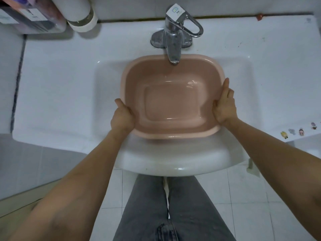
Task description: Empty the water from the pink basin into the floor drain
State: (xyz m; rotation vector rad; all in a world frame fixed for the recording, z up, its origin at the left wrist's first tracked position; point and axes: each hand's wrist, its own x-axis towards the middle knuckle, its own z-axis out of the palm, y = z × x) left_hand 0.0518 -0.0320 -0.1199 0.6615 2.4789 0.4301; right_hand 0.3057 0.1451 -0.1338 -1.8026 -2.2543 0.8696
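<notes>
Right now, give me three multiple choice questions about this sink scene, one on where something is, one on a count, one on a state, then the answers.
1. Where does the pink basin sit?
A. on the floor tiles
B. in the white sink, under the faucet
C. on the counter beside the bottles

2. How many hands grip the basin's rim?
A. none
B. one
C. two

3. What is inside the basin?
A. clear water
B. folded clothes
C. nothing, it is upside down

Answers:
1 B, the faucet spout hangs over the basin's far edge inside the sink bowl.
2 C, the left hand and the right hand each clasp a near corner of the rim.
3 A, reflections and a waterline show over the basin's floor.
</notes>
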